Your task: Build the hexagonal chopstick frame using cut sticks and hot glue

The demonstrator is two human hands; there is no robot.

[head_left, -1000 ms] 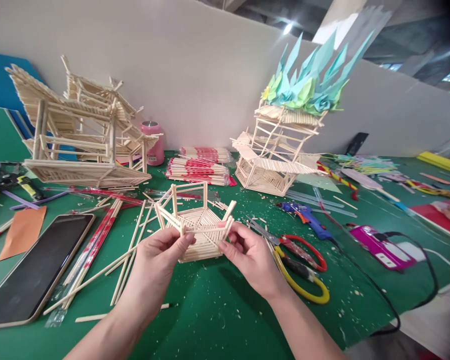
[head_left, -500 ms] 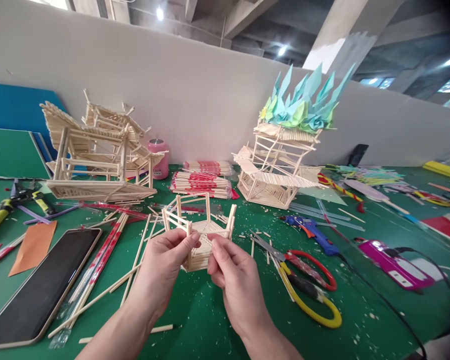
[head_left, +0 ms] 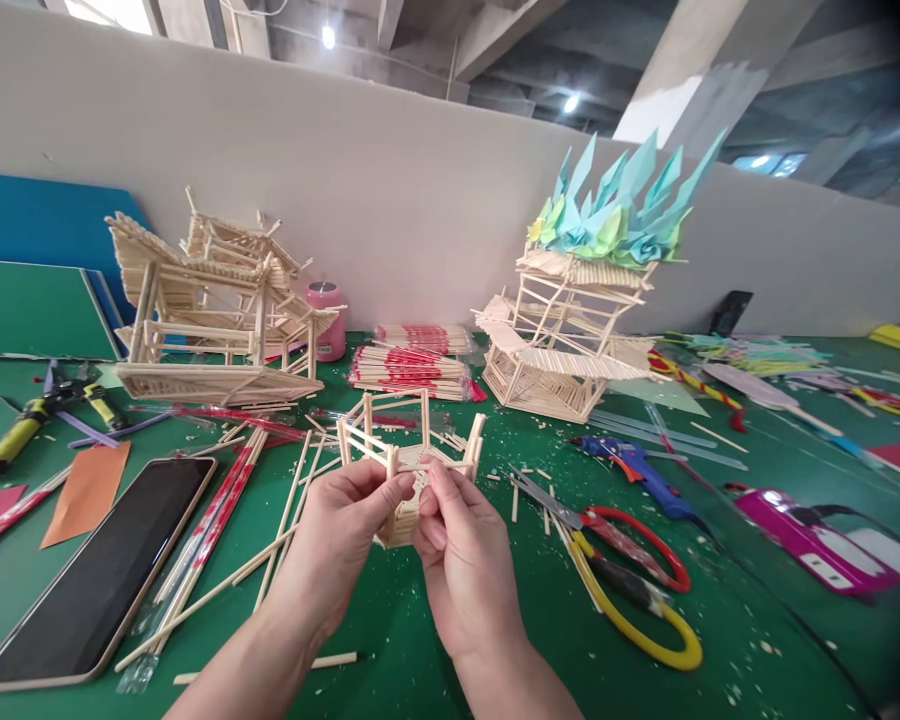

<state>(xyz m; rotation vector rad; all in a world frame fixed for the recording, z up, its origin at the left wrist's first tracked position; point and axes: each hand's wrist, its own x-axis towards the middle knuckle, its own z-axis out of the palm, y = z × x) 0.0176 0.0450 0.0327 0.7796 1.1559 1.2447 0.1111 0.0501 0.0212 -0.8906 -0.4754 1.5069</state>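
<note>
In front of me on the table stands a small open frame of pale wooden sticks [head_left: 425,420], with upright posts and thin rails round a slatted base. My left hand [head_left: 345,525] is closed at its near left post, thumb and forefinger pinched at the front rail. Close beside it my right hand [head_left: 461,535] pinches the same thin stick rail [head_left: 457,464], fingertips almost touching the left thumb. Both hands cover part of the frame's front. Scissors [head_left: 607,560] with red and yellow handles lie open to the right, among short stick offcuts.
Larger stick models stand behind, one at left [head_left: 217,300] and one with folded teal paper [head_left: 570,340] at right. Bundled sticks [head_left: 412,370] lie between them. A phone [head_left: 97,570] and loose sticks are at left; a blue glue gun [head_left: 637,475] and purple power strip [head_left: 817,540] at right.
My right fingertips have moved closer to my left thumb along the rail. The whole view has shifted slightly, so everything appears a little further right.
</note>
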